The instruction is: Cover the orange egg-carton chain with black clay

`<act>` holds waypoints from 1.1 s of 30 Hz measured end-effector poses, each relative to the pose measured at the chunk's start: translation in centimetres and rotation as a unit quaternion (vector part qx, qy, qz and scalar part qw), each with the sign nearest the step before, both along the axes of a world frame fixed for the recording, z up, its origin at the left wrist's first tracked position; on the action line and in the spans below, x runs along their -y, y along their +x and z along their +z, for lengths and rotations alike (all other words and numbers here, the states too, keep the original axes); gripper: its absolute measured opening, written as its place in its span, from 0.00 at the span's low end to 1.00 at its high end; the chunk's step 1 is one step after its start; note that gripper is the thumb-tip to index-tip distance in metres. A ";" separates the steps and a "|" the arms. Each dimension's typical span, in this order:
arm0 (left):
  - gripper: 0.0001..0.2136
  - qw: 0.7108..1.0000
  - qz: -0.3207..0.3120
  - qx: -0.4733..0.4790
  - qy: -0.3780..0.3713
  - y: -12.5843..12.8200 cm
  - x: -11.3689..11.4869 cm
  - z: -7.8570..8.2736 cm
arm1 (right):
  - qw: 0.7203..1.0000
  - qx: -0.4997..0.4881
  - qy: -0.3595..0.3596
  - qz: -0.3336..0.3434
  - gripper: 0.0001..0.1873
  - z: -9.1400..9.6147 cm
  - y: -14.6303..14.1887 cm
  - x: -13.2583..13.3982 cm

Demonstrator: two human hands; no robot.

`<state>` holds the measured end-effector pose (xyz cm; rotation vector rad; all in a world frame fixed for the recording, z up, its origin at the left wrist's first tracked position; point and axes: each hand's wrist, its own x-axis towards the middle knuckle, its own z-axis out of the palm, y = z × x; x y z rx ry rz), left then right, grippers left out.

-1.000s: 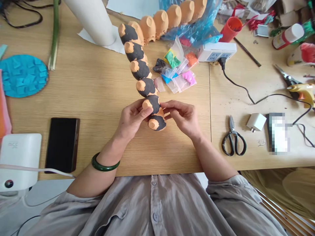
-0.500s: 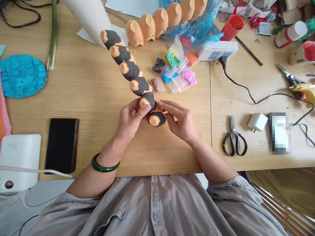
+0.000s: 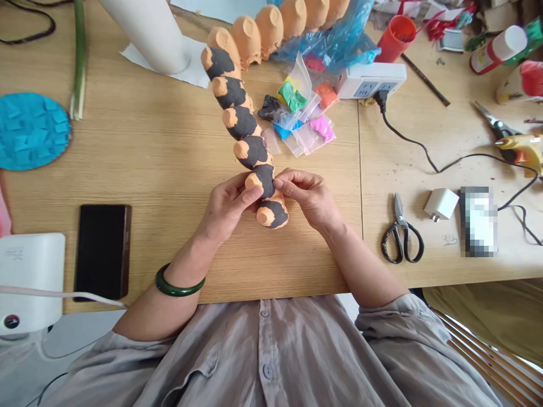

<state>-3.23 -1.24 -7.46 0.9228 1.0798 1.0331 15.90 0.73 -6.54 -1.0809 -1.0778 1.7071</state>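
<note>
A row of joined orange egg-shaped pieces with black clay patches (image 3: 251, 151) slants up and away from me over the table. My left hand (image 3: 227, 206) is closed around its near part, thumb on the orange tip of the second piece from the near end. The fingers of my right hand (image 3: 311, 195) press together at the right edge of that piece's black patch; whether a bit of clay is between them is hidden. Behind it stands a similar row of plain orange egg shapes (image 3: 271, 28), touching or overlapped by its far end.
Small bags of coloured clay (image 3: 297, 121) lie beyond my hands. To the right are a white power strip (image 3: 373, 79), scissors (image 3: 402, 232) and a white charger (image 3: 441, 203). A phone (image 3: 102, 251), blue disc (image 3: 34, 131) and white roll (image 3: 146, 37) are at left.
The black-patched row has swung, its far end moving right and up towards the plain row. My right fingers have drawn closer together at its edge. The whole view has shifted slightly.
</note>
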 end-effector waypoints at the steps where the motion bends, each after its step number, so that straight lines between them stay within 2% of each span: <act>1: 0.26 1.000 -0.008 0.007 -0.007 0.0 0.0 0.0 | 1.000 0.001 0.014 -0.004 0.27 -0.2 -0.1 0.0; 4: 0.27 0.999 -0.018 0.030 -0.037 -0.1 0.0 0.0 | 1.000 -0.016 0.016 -0.002 0.26 -0.5 -0.2 0.0; 8: 0.28 0.999 -0.011 0.031 -0.042 -0.1 0.0 0.2 | 0.993 -0.085 -0.084 0.022 0.29 -0.5 -0.1 0.0; 10: 0.27 0.999 0.005 0.022 -0.033 -0.2 0.0 0.2 | 0.991 -0.091 -0.098 0.025 0.29 -0.5 0.0 -0.1; 17: 0.25 0.999 0.011 -0.046 0.001 -0.3 -0.3 -0.6 | 0.992 -0.046 -0.116 0.016 0.32 -1.0 0.1 -0.2; 22: 0.30 0.997 -0.002 -0.065 -0.035 -0.4 -0.6 -0.9 | 0.995 0.022 -0.096 0.003 0.29 -1.2 0.0 -0.2; 25: 0.30 0.991 -0.025 -0.119 -0.059 -0.9 -0.7 -0.5 | 0.995 0.056 -0.077 0.019 0.27 -1.4 -0.2 0.0; 28: 0.30 0.977 -0.028 -0.210 -0.040 -1.5 -0.8 0.0 | 0.995 0.071 -0.058 0.035 0.23 -1.7 -0.5 0.3; 33: 0.34 0.923 -0.005 -0.384 0.017 -2.3 -1.2 0.9 | 0.995 0.084 -0.034 0.031 0.20 -2.3 -1.0 0.6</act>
